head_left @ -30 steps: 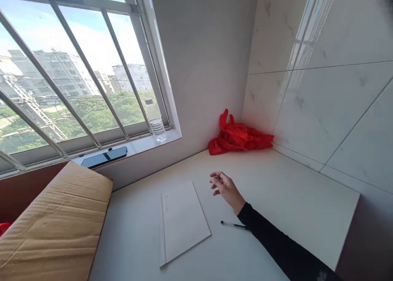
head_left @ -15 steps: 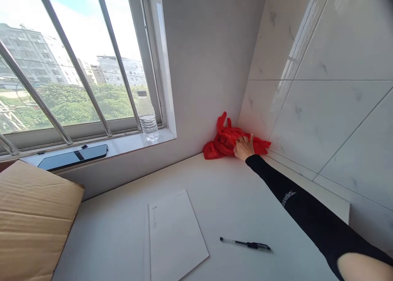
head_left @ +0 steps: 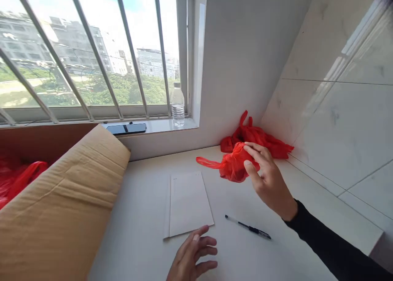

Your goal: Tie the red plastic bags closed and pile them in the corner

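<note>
Your right hand (head_left: 268, 180) is grasping a crumpled red plastic bag (head_left: 231, 166) between thumb and fingertips, its handle loop sticking out leftward. The bag is hanging above the tabletop (head_left: 233, 258), in front of a heap of red plastic bags (head_left: 264, 137) in the corner; whether the two are touching, you cannot tell from here. Judging by this, you are only partway: one bag is in hand and not yet set down, while the heap is lying unsorted.

Your left hand (head_left: 192, 258) is holding nothing, its fingers spreading loosely near the lower edge of a white rectangular paper booklet (head_left: 190, 203). Right of that, a clear-and-black pen (head_left: 248, 227) is lying slantwise. Your widest room is running from the pen toward the tabletop's right edge. Leftward, a brown cardboard box (head_left: 80, 191) with more red plastic (head_left: 18, 182) inside is bounding your space, its raised flap slanting upward. Behind, the wall and the white windowsill (head_left: 159, 126) are limiting your reach, the sill bearing a dark phone (head_left: 129, 128) and a clear plastic bottle (head_left: 178, 111).
</note>
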Available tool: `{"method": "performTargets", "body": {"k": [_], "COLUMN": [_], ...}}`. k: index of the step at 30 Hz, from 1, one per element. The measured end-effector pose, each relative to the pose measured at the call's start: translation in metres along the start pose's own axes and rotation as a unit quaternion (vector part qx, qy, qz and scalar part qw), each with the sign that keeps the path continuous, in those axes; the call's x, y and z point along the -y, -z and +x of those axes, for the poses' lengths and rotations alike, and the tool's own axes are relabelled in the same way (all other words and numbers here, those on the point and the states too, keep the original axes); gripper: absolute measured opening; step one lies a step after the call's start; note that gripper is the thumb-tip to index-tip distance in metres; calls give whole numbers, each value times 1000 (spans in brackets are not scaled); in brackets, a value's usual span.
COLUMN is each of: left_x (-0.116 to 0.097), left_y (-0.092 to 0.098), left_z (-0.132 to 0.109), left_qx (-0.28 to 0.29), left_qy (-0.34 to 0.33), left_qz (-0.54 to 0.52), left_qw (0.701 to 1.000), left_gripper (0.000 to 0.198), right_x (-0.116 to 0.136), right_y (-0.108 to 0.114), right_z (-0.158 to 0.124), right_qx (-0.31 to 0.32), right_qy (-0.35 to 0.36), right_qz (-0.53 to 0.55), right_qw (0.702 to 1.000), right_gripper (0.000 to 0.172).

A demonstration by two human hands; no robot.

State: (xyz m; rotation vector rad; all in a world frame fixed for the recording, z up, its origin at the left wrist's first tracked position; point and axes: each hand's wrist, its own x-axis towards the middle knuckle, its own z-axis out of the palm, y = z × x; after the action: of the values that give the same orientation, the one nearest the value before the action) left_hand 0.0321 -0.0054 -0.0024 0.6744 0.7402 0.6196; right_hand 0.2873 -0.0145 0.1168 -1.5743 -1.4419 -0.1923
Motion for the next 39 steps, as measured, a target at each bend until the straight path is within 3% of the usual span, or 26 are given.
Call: {"method": "performTargets", "body": {"k": [2,5,7,9,11,14,16,19,24,31,35,37,39], "left_x": [0,-5,-10,-14,-17,-17,-16,-13,-15,-18,-12,-10,-11], "left_y": [-13,-12,1,15,25,30,30,30,28,29,32,33,33], "left_z": [4,3,0,-2,-2,2,6,8,6,6,10,11,10], "left_qx": [51,37,-10,-40,-46,-27,-16,-14,-20,-39,-69,-75,-68], "left_qy": [-1,-104,-149,-158,-167,-170,-173,-187,-210,-208,-202,-194,-185], "left_qz": [-59,-102,-82,-60,-39,8,43,86,132,149,132,130,133], "left_qw": [997,989,985,985,984,985,984,978,969,966,968,969,971], "left_gripper": [60,45,35,36,37,38,34,26,28,31,36,40,42], "right_x": [33,48,43,36,34,38,40,37,27,29,30,30,30], "right_y": [-9,-28,-44,-62,-81,-109,-123,-134,-132,-130,-128,-128,-128], "right_z": [-54,-119,-136,-131,-116,-102,-106,-121,-128,-126,-124,-122,-121], "right_qx": [28,66,39,51,134,261,270,225,189,187,215,230,226], "right_qy": [-5,18,-91,-209,-264,-261,-248,-241,-229,-267,-280,-270,-265], "right_qz": [58,135,197,243,289,381,429,440,426,463,503,504,495], "right_qw": [998,988,975,946,911,848,825,835,855,824,789,788,796], "right_gripper": [43,29,17,21,32,43,41,35,30,21,34,43,41]}}
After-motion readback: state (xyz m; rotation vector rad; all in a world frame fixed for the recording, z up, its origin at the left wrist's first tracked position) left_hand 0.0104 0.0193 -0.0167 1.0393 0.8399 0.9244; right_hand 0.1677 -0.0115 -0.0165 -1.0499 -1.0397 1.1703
